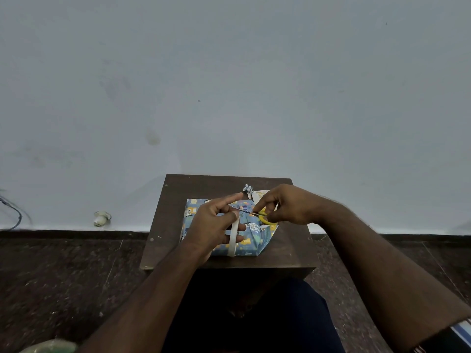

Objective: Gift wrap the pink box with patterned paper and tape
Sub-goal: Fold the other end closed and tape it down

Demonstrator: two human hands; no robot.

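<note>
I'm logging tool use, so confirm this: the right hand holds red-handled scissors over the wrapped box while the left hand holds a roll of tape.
One detail is wrong: the scissors have yellow handles, not red, as the head view shows. The rest stands: the right hand holds them over the wrapped box while the left hand holds a roll of tape.

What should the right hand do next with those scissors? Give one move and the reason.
Probably close the scissors to snip the tape. The left hand holds the tape roll above the wrapped box, and the right hand has the blades at the drawn-out strip.
</note>
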